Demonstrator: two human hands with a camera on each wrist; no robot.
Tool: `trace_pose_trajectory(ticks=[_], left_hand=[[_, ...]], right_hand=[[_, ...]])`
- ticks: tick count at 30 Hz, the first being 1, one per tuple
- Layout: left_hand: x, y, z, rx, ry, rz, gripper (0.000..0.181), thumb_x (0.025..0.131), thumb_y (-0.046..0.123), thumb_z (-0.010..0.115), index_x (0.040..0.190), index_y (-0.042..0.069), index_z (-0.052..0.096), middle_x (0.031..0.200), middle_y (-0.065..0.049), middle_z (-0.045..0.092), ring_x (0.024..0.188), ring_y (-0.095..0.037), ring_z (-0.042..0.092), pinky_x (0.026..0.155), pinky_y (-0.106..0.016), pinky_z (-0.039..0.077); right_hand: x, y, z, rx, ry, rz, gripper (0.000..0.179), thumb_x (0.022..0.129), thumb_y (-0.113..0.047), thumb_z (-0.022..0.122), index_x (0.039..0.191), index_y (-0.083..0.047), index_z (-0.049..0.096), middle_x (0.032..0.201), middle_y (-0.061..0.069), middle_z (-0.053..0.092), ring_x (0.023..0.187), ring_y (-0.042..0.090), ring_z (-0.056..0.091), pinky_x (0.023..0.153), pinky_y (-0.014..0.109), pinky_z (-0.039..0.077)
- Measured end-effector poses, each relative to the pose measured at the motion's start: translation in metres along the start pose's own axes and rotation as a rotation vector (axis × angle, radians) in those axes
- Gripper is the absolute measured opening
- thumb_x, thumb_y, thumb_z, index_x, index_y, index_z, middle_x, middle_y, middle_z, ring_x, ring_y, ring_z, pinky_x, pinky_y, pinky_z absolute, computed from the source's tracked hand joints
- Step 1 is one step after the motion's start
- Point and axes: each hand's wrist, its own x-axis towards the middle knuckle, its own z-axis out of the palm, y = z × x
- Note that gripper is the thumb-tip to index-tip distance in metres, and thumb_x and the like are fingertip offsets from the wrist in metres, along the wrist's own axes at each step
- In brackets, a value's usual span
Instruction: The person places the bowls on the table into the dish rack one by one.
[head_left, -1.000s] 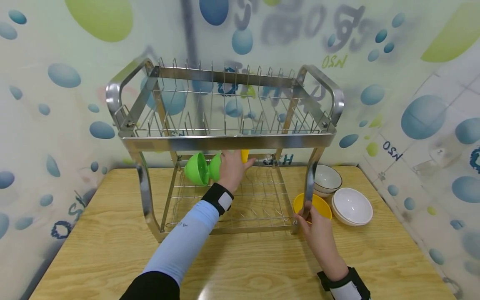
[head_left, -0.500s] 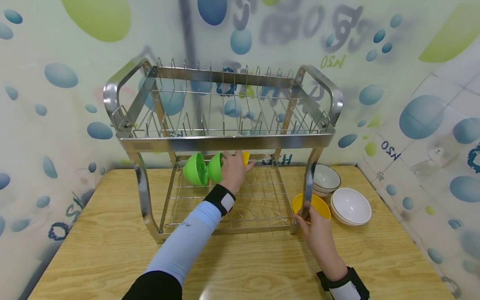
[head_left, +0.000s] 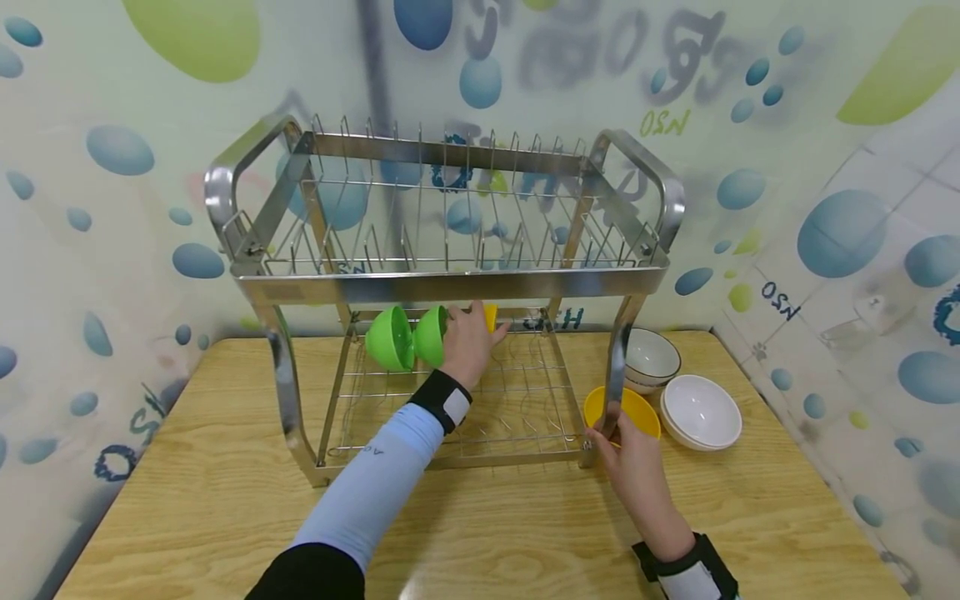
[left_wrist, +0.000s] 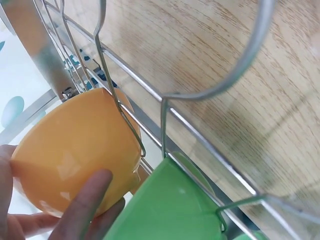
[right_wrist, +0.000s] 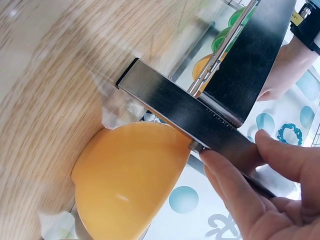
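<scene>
My left hand (head_left: 467, 346) reaches under the upper tier of a two-tier metal dish rack (head_left: 450, 286) and holds a yellow bowl (left_wrist: 75, 142) by its sides. The bowl stands on edge against the wires of the lower tier. To its left, two green bowls (head_left: 390, 337) also stand on edge there; the nearer green bowl (left_wrist: 167, 205) is right beside my fingers in the left wrist view. My right hand (head_left: 637, 467) pinches the rack's front right leg (right_wrist: 185, 112) between thumb and fingers, low down near the tabletop.
A second yellow bowl (right_wrist: 130, 175) rests on the wooden table (head_left: 510, 533) just behind that leg. Further right are white bowls (head_left: 703, 412) and a dark-rimmed white bowl (head_left: 654, 357). A patterned wall (head_left: 525, 75) rises close behind the rack.
My left hand has shifted slightly to the right, and more of the second green bowl shows. The right hand keeps its grip on the leg.
</scene>
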Motion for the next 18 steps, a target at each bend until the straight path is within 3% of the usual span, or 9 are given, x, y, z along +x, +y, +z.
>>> trace_pose_trajectory(ticks=[12,18], left_hand=[[-0.006,-0.003,-0.004,0.102,0.023,0.058,0.063,0.088,0.056,0.056,0.114,-0.001,0.056,0.089,-0.021,0.059,0.062,-0.025,0.065,0.048,-0.029,0.053],[-0.01,-0.002,-0.007,0.126,0.007,0.068,0.064,0.088,0.058,0.054,0.112,-0.002,0.058,0.085,-0.018,0.06,0.061,-0.025,0.065,0.048,-0.028,0.053]], right_hand=[[0.0,0.0,0.001,-0.007,0.002,0.004,0.019,0.085,-0.014,0.071,0.09,-0.005,0.055,0.078,0.008,0.067,0.081,0.026,0.07,0.07,0.04,0.057],[0.0,-0.001,0.001,-0.01,0.001,0.015,0.019,0.085,-0.013,0.071,0.091,-0.005,0.055,0.079,0.008,0.068,0.081,0.025,0.069,0.07,0.039,0.058]])
